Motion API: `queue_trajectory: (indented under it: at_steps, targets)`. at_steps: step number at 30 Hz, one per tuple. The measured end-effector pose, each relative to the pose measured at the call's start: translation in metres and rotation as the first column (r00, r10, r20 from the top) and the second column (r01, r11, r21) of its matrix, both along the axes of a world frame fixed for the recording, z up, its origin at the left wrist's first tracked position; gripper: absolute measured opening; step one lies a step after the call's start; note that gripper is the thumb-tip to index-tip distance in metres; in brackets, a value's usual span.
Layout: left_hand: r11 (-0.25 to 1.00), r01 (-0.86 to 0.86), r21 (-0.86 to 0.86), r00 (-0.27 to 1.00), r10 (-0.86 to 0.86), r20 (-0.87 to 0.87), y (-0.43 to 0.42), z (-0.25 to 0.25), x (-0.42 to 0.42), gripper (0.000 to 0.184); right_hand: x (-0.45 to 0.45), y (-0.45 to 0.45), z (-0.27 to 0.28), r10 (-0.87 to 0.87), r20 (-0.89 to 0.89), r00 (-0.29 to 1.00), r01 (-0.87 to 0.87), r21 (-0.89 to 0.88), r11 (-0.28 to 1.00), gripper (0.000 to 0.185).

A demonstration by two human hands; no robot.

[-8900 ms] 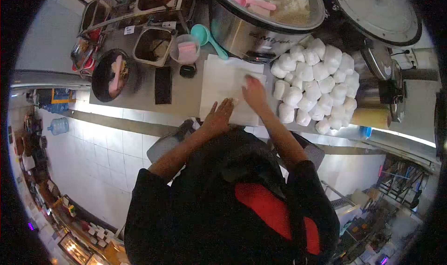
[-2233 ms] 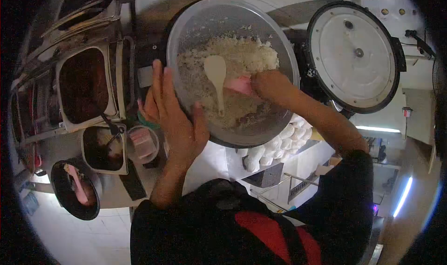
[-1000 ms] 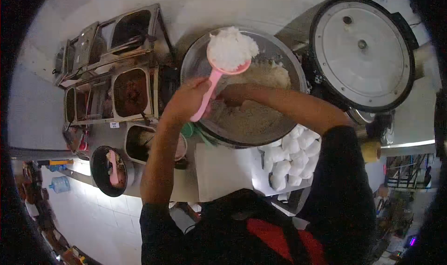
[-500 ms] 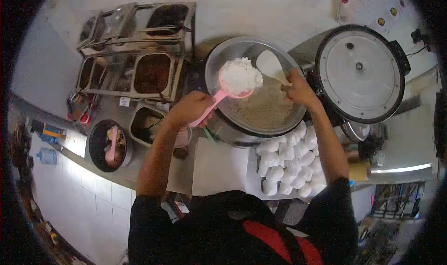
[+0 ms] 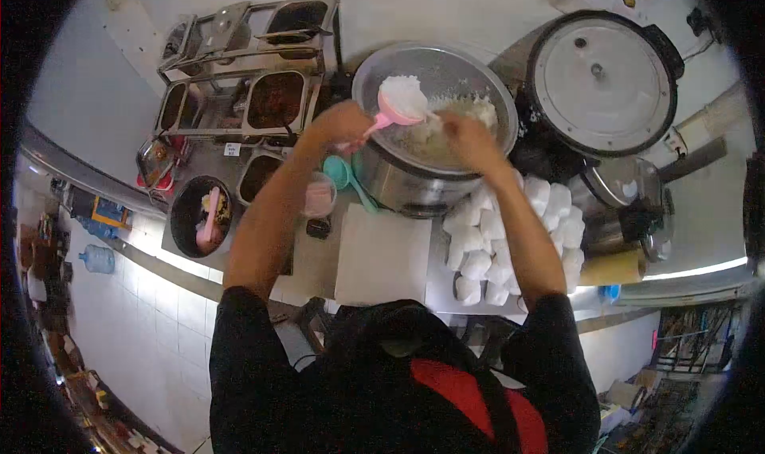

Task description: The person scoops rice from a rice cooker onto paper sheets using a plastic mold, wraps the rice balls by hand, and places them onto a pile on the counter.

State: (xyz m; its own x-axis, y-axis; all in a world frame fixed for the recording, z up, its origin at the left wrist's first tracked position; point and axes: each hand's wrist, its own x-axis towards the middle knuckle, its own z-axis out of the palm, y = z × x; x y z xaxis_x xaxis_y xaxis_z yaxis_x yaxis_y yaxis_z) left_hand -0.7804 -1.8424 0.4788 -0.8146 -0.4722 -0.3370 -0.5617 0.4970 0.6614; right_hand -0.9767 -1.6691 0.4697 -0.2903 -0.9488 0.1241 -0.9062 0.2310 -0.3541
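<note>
Holding pink scoop (image 5: 402, 113) of rice (image 5: 404, 94) in closed left hand (image 5: 344, 125) over rice cooker (image 5: 414, 189), presumably against spills; cannot tell hold of curled right hand (image 5: 470, 141).

1. In front of the rice cooker (image 5: 398, 184), flat paper (image 5: 382, 255) lies low; a hand could pass above it.
2. White bundles (image 5: 510, 271) crowd its front right.
3. A round lid (image 5: 602, 95) stands at its right.
4. At its left, a pan rack (image 5: 317, 103) blocks passage.
5. Above its opening, the pink scoop (image 5: 386, 117) obstructs.

Pink scoop (image 5: 400, 116), white rice (image 5: 405, 94)
</note>
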Motion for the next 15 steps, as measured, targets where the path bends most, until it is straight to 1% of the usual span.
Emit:
queue_trajectory:
  at_steps: [1, 2, 3, 4, 6, 7, 10, 13, 15]
  targets:
    - [0.988, -0.087, 0.131, 0.996, 0.090, -0.017, -0.005, -0.003, -0.003, 0.033, -0.014, 0.005, 0.006, 0.003, 0.069, 0.998, 0.000, -0.049, 0.999, 0.035]
    - [0.992, -0.084, 0.092, 0.996, 0.084, 0.000, -0.004, -0.001, -0.005, 0.033, -0.021, 0.007, 0.015, 0.016, 0.130, 0.991, -0.002, -0.106, 0.994, 0.035]
    - [0.995, -0.082, 0.055, 0.997, 0.081, 0.017, -0.004, 0.001, -0.008, 0.032, -0.007, 0.014, 0.029, 0.021, 0.074, 0.997, -0.007, -0.177, 0.984, 0.034]
    - [0.997, -0.077, 0.020, 0.996, 0.076, 0.038, -0.001, 0.000, -0.011, 0.032, 0.006, 0.016, 0.033, 0.044, 0.041, 0.998, -0.037, -0.165, 0.986, 0.034]
    - [0.974, 0.075, -0.212, 0.997, -0.065, 0.052, -0.003, -0.010, -0.014, 0.034, 0.033, 0.015, 0.033, 0.074, -0.007, 0.997, -0.075, -0.135, 0.988, 0.034]
    - [0.934, 0.152, -0.324, 0.988, -0.136, 0.072, -0.005, -0.014, -0.016, 0.034, 0.041, 0.010, 0.038, 0.093, -0.089, 0.992, -0.103, -0.112, 0.988, 0.033]
    - [0.978, -0.091, -0.187, 0.991, 0.108, 0.080, 0.012, -0.005, -0.013, 0.037, 0.032, -0.007, 0.024, 0.047, -0.205, 0.978, -0.082, -0.165, 0.983, 0.032]
    - [0.973, -0.127, -0.195, 0.992, 0.127, -0.013, 0.017, -0.008, -0.008, 0.039, 0.027, -0.009, 0.029, 0.013, -0.366, 0.930, -0.031, -0.044, 0.999, 0.032]
    - [0.934, -0.100, -0.342, 0.994, 0.077, -0.079, 0.011, -0.038, -0.009, 0.039, -0.006, -0.011, -0.009, 0.109, -0.284, 0.953, -0.135, -0.076, 0.988, 0.033]
